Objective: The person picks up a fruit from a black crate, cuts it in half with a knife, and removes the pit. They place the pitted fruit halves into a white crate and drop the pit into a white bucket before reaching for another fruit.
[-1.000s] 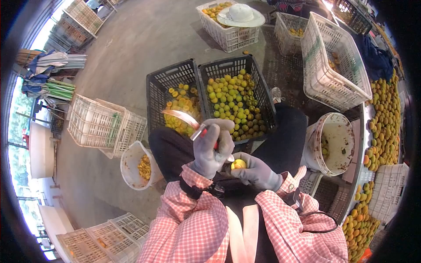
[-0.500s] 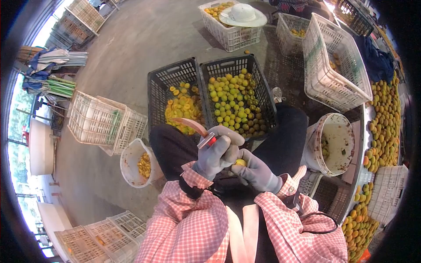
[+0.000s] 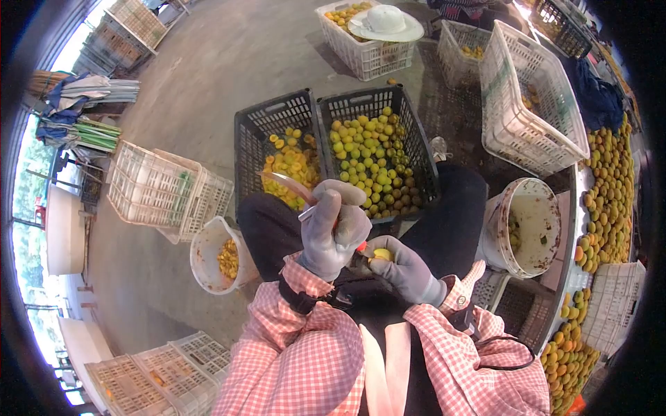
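Observation:
My left hand (image 3: 331, 232), in a grey glove, grips a red-handled knife (image 3: 295, 189) whose curved blade points up and left. My right hand (image 3: 401, 269), also gloved, holds a small yellow fruit (image 3: 380, 254) right next to the left hand, above my lap. Just beyond my knees stand two black crates: the left crate (image 3: 267, 132) holds cut yellow halves, the right crate (image 3: 388, 104) holds whole green and yellow fruits.
A white bucket (image 3: 208, 256) with fruit bits stands at my left, another white bucket (image 3: 531, 225) at my right. White crates (image 3: 527, 97) lie about the concrete floor. A heap of fruit (image 3: 607, 187) runs along the right. A white hat (image 3: 385, 24) rests on a far crate.
The left hand has turned and risen slightly, so the knife blade now points higher. The right hand keeps the fruit in nearly the same place.

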`<move>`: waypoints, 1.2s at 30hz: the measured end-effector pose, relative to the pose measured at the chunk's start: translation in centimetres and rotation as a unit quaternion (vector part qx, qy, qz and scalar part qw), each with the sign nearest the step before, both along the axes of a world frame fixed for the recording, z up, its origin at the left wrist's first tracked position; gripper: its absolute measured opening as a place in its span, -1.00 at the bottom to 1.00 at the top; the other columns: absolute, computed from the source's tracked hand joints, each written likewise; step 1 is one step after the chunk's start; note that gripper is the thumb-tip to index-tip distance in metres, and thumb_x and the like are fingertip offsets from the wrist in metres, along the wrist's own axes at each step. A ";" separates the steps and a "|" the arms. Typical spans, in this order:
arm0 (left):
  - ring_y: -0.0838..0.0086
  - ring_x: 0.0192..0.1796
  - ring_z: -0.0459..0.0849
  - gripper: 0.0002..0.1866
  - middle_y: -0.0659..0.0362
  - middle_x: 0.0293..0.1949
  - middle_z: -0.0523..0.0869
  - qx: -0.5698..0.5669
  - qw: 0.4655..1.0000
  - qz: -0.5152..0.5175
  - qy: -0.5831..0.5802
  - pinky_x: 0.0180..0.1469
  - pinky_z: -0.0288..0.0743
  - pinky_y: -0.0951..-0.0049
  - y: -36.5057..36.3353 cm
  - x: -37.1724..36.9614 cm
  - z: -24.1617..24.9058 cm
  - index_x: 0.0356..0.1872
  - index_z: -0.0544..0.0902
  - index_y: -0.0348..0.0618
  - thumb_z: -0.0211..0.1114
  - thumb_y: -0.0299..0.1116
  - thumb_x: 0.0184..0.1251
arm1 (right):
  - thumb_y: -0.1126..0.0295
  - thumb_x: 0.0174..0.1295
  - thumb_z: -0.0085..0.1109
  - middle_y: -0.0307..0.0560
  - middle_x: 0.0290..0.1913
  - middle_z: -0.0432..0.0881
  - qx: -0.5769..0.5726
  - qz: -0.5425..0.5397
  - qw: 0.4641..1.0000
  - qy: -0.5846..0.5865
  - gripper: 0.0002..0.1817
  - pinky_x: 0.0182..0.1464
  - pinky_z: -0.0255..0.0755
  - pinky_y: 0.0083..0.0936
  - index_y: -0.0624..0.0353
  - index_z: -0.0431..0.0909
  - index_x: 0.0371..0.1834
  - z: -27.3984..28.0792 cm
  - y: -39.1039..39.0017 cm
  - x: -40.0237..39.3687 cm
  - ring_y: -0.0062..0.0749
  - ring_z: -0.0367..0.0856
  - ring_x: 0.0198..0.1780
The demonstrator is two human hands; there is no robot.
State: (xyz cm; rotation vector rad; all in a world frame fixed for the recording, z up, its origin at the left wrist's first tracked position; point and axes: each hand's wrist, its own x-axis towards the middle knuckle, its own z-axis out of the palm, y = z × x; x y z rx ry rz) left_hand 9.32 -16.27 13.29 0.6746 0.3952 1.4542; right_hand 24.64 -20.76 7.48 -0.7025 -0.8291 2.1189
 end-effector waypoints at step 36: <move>0.70 -0.76 0.23 -0.78 0.29 -0.73 0.40 -0.019 0.997 -0.033 0.061 -0.70 0.04 0.61 -1.5 0.8 1.1 -0.39 0.54 -0.33 0.25 -0.36 0.36 | 0.23 0.12 0.36 0.14 -0.20 0.63 0.356 0.007 0.866 -0.352 -0.56 -0.17 0.50 -0.28 0.17 0.43 -0.02 3.2 0.4 0.2 0.06 0.63 -0.14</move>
